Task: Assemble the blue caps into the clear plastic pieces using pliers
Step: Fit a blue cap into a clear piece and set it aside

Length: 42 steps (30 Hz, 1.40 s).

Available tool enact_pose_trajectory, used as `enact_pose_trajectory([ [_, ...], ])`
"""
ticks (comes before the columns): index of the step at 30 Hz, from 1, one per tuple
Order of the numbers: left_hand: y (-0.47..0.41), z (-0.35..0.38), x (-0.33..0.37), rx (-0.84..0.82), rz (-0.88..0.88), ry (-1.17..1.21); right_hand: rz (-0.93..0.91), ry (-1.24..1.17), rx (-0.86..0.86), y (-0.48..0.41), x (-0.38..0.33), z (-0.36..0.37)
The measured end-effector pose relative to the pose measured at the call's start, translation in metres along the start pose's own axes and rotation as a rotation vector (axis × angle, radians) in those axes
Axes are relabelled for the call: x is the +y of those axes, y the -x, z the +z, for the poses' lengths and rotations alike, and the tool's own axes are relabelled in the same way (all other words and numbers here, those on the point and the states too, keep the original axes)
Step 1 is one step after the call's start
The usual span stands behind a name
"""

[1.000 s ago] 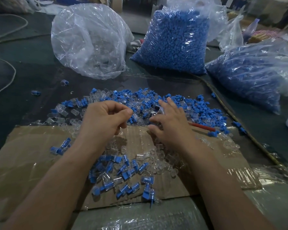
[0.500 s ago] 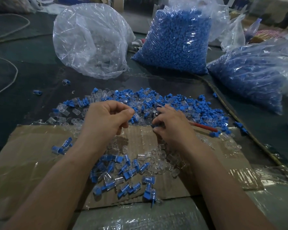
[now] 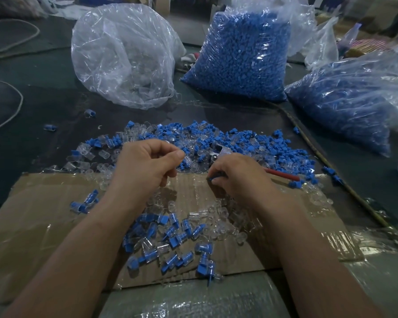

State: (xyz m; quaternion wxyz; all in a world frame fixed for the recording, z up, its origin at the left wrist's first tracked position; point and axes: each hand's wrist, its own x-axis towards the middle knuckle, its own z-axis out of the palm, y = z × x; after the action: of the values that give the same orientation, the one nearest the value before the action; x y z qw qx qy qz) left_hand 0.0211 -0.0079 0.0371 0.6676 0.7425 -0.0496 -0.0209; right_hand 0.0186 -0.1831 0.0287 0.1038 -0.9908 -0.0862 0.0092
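My left hand (image 3: pixel 147 165) is curled, its thumb and forefinger pinching what looks like a small clear plastic piece (image 3: pixel 187 159) over the cardboard's far edge. Just to its right, the fingertips of my right hand (image 3: pixel 238 176) are closed on a blue cap (image 3: pixel 213 179). Red-handled pliers (image 3: pixel 283 174) lie on the surface behind my right hand, partly hidden by it. A loose pile of blue caps and clear pieces (image 3: pixel 228 138) spreads beyond both hands. Several capped pieces (image 3: pixel 170 235) lie on the cardboard between my forearms, beside bare clear pieces (image 3: pixel 221 218).
A taped cardboard sheet (image 3: pixel 44 214) covers the near surface. At the back stand a clear bag of clear pieces (image 3: pixel 124 56) and two bags of blue caps (image 3: pixel 241 53) (image 3: pixel 354 97). A cord (image 3: pixel 319 161) runs along the right. Stray pieces (image 3: pixel 50 127) lie at the left.
My right hand, spread over the pile a second ago, has closed its fingers on a blue cap and drawn back toward the cardboard. My left hand has hardly moved.
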Motion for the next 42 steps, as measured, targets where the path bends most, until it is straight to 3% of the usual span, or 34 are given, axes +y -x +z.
enact_pose_trajectory([
  [14,0.001,0.0,0.001,-0.007,-0.009,-0.017,-0.044,-0.011,-0.012,0.003,-0.003,-0.003],
  [24,0.002,-0.001,0.002,-0.033,-0.017,-0.012,-0.011,-0.102,0.171,0.006,0.003,-0.004],
  [30,0.001,-0.001,0.001,-0.031,-0.008,-0.018,0.013,0.032,0.013,0.005,0.002,0.0],
  [35,0.001,0.0,0.0,-0.034,-0.007,-0.023,0.032,0.041,0.007,0.005,0.0,0.0],
  [40,0.001,0.0,0.001,-0.034,-0.011,-0.017,0.122,-0.213,0.179,0.01,0.012,-0.011],
  [42,0.001,0.001,0.0,-0.033,-0.008,-0.023,0.159,-0.206,0.223,0.012,0.016,-0.014],
])
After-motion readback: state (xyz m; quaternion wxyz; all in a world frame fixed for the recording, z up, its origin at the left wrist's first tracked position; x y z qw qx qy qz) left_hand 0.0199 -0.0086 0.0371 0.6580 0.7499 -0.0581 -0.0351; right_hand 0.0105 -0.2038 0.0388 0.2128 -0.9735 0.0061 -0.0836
